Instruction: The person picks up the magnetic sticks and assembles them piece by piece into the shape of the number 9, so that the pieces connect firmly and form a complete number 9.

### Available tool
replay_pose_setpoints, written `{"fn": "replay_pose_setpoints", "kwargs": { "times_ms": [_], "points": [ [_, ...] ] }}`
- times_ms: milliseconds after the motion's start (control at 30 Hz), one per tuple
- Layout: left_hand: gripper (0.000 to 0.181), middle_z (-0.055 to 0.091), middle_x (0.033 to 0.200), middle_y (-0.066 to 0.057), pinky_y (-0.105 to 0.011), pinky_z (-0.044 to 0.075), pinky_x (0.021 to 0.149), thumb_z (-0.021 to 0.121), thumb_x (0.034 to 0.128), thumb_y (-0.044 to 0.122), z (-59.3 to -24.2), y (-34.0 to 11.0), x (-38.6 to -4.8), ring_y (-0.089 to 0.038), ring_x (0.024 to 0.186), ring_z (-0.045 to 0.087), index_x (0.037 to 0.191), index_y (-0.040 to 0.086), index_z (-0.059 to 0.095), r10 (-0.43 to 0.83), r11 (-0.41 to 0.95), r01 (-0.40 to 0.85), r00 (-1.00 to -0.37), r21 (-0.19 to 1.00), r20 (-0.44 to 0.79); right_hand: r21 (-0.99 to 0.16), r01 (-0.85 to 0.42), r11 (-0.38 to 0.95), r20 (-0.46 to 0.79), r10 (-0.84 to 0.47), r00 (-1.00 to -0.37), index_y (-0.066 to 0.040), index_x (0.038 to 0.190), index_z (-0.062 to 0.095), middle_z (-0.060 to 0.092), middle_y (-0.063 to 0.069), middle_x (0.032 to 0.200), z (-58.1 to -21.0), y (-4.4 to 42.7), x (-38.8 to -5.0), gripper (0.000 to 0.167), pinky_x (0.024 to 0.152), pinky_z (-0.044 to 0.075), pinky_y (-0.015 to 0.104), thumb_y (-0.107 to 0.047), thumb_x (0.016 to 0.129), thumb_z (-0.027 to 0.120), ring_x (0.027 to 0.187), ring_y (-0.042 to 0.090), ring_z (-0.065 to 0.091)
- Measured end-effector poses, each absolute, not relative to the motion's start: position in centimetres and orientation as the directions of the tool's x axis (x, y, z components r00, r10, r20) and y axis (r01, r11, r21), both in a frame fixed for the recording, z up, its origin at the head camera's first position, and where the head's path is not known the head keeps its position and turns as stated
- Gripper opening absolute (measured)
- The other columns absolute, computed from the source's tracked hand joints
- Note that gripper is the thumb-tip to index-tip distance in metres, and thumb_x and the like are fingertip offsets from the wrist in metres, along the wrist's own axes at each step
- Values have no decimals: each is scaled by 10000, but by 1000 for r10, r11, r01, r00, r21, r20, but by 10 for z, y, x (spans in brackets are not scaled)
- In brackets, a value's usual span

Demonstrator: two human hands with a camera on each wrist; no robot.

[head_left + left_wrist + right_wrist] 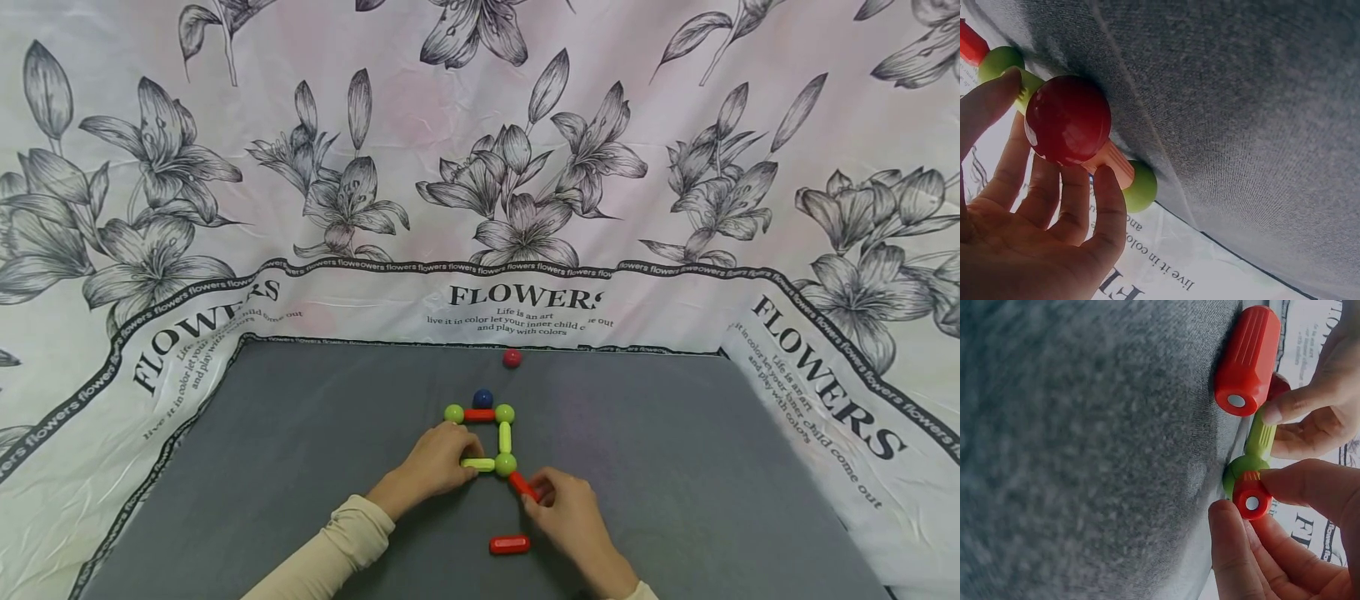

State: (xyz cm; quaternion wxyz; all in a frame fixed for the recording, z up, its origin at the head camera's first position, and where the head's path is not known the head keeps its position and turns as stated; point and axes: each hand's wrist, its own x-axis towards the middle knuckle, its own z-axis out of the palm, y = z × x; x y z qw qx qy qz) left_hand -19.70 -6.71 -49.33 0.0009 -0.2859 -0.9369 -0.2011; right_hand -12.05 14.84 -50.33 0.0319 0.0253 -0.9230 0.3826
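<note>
My left hand [433,460] holds a yellow-green magnetic rod [480,464], thumb on it, beside a green ball [506,464]. In the left wrist view, the rod's other end meets a glossy red ball [1067,120], which this hand hides from the head view. An orange rod [1113,164] joins that ball to another green ball [1141,186]; the little finger touches this rod. My right hand [567,510] pinches a red magnetic rod [523,485] between thumb and fingers. Its far end touches the near green ball, and its free end shows a silver magnet [1252,503].
The far side has a red rod [479,414] between two green balls; a yellow-green rod [505,437] forms the right side. A blue ball [483,398] sits just behind. Farther back is a red ball [512,357]. A loose red rod [509,544] lies nearer on the grey cloth [675,500].
</note>
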Motion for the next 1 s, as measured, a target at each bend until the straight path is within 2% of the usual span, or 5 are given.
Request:
{"fn": "replay_pose_setpoints", "kwargs": {
  "times_ms": [233,633,1000],
  "points": [
    [147,675,816,62,-274,468,725,846,776,194,-494,-67,-197,-105,806,571,899,186,767,535,759,540,-836,363,122,-714,-126,689,131,-46,-990,-82,882,714,672,-25,704,-507,145,-120,190,569,472,178,-65,741,839,592,-18,564],
    [145,680,821,52,-266,463,722,839,786,192,-493,-66,-196,-102,789,561,913,177,772,533,759,537,-837,369,122,-700,-172,693,136,-107,-985,-78,945,684,650,-21,698,-504,137,-118,255,549,457,178,-84,744,842,578,-31,546],
    [138,673,817,52,-257,455,711,836,791,188,-494,-66,-196,-92,778,547,913,179,772,525,761,529,-842,376,121,-709,-164,686,115,-117,-986,-64,993,655,624,-21,682,-505,134,-118,297,518,439,176,-95,758,835,555,-37,525]
  ]
}}
